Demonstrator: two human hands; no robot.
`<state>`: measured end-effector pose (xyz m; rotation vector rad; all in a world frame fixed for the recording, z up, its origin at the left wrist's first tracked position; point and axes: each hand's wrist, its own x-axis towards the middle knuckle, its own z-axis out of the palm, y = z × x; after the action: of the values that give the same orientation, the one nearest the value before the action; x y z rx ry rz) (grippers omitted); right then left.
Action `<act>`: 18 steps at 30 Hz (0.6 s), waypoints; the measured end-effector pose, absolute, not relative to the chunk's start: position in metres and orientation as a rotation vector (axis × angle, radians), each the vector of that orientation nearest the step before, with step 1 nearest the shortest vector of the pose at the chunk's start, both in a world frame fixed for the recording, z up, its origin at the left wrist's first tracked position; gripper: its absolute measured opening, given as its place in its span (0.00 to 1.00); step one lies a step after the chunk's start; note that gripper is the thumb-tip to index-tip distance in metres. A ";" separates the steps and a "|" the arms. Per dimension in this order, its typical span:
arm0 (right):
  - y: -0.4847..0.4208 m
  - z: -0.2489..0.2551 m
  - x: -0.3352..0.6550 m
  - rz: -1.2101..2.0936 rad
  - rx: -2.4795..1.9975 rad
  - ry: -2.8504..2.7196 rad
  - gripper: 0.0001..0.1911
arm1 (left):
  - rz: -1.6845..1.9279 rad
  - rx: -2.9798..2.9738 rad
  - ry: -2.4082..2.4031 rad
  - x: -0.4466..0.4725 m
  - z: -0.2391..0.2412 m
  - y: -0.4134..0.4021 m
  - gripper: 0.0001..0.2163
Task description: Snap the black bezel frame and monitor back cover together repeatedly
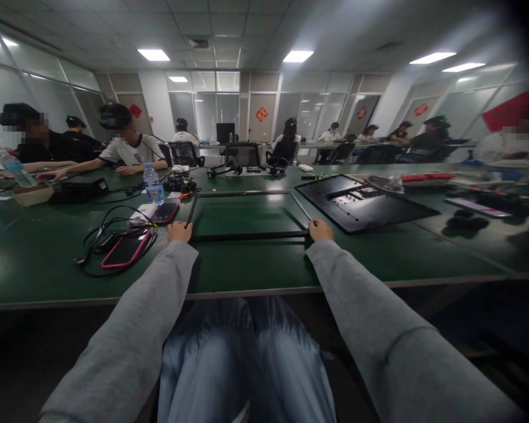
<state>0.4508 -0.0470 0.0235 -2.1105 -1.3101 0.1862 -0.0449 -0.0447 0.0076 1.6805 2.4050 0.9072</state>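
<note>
A thin black rectangular frame (251,236), looking like a monitor bezel, is held in front of me at the green table (255,270); its middle is hollow and the tabletop shows through. My left hand (179,231) is closed around its near left corner. At the near right corner, my right hand (321,230) grips it the same way. To the right of the frame lies a black panel (370,214), like a monitor's back, with an opening that bares metal parts. I cannot tell whether the frame's near edge touches the table.
Left of my left hand lie a pink-edged phone (127,248), tangled black cables (88,238) and another phone (166,212). A water bottle (153,185) stands behind them. Farther right are a red bundle (427,178) and a dark lumpy object (465,223). Several people sit around.
</note>
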 end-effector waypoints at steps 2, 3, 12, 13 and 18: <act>-0.043 0.024 0.451 0.193 -2.114 -1.287 0.25 | 0.921 1.675 2.400 -0.045 0.007 -0.039 0.17; -0.039 0.025 0.450 0.195 -2.121 -1.278 0.25 | 0.927 1.676 2.394 -0.045 0.007 -0.035 0.16; 0.006 0.022 0.457 0.215 -2.180 -1.241 0.25 | 0.936 1.758 2.351 -0.036 0.012 0.003 0.17; 0.010 0.020 0.460 0.222 -2.174 -1.243 0.25 | 0.932 1.780 2.342 -0.034 0.013 0.003 0.19; 0.023 0.017 0.470 0.236 -2.147 -1.155 0.25 | 0.877 2.142 2.018 -0.017 0.015 -0.014 0.25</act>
<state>0.4701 0.0229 0.0166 -2.1471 -1.1545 0.2360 -0.0172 -0.0137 0.0149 2.1416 2.0181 0.8775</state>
